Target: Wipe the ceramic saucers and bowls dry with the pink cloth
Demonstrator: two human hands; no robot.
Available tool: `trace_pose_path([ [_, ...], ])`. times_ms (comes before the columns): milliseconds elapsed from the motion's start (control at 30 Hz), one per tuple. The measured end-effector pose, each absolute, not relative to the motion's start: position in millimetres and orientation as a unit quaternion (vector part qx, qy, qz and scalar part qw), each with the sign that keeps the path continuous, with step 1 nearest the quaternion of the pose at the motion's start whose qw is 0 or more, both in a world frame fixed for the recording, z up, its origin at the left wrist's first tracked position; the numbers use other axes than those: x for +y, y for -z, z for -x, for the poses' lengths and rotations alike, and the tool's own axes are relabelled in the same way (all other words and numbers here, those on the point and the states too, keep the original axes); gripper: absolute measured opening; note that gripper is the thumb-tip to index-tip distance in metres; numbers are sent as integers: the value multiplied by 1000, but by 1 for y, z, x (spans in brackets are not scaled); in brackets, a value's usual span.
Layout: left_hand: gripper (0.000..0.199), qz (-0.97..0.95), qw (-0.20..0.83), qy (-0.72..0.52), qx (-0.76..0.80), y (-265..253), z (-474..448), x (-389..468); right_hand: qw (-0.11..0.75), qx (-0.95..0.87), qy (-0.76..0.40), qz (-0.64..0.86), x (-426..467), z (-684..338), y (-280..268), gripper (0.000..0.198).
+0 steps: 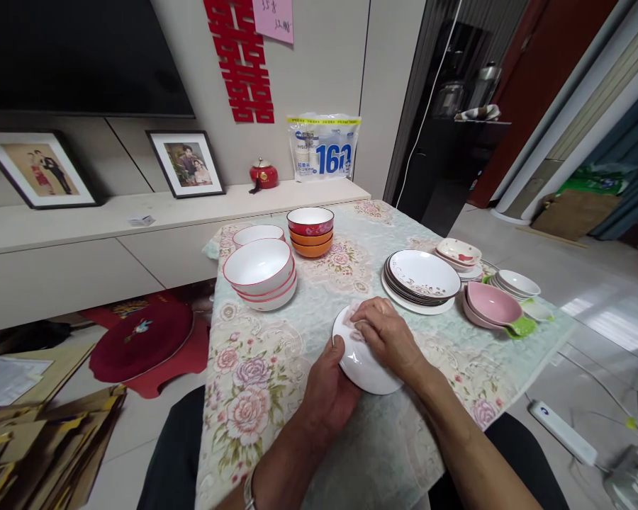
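Note:
A glossy white plate [369,372] with a thin dark rim is tilted above the near middle of the table. My left hand [327,386] grips its left edge, thumb on top and fingers underneath. Over the plate's upper face, my right hand [385,333] rests with its fingers bent and pressed together. A pale pinkish patch shows by those fingertips; I cannot tell whether it is a thin cloth or a reflection. Just beyond the right hand stands a stack of dark-rimmed plates [422,273] on a larger white plate.
White bowls with red rims [260,273] stand at the left, near stacked red and orange bowls [311,234]. Pink leaf-shaped bowls [492,304], small white bowls [518,282] and patterned dishes [457,250] sit at the right. A flowered tablecloth [260,397] covers the table.

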State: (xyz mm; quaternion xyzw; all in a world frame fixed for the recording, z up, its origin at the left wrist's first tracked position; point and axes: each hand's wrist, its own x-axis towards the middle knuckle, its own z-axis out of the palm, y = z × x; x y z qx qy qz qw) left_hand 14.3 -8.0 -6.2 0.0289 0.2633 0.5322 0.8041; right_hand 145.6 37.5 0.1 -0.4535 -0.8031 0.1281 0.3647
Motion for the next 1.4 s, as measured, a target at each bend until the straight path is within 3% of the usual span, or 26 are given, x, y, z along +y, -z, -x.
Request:
trace_pose_path([
  [133,44,-44,797,-534,279,7,-13,-9,324,-760,-84,557,44,-165,3,18],
  [267,47,-37,779,-554,292,6,-11,-5,231,-724,-62,647,35,-175,-3,19],
  [467,48,-25,744,-599,294,-1,-11,1,129,-721,-86,676,19,-170,-13,13],
  [767,45,-79,783,-552,277,3,-12,-7,255,-705,-31,661,36,-168,0,14],
  [1000,51,-104,806,-535,230,5,-14,-11,371,-793,-56,481,32,-154,-7,19],
  [1133,54,-94,803,-544,225,3,-15,-11,365,-785,-51,498,32,-155,-6,20],
  [1267,54,-72,778,-578,236,0,-12,-7,318,-734,-1,601,32,-159,1,18],
  [1400,50,-30,753,-610,246,-4,-9,1,275,-741,36,612,19,-147,1,16],
])
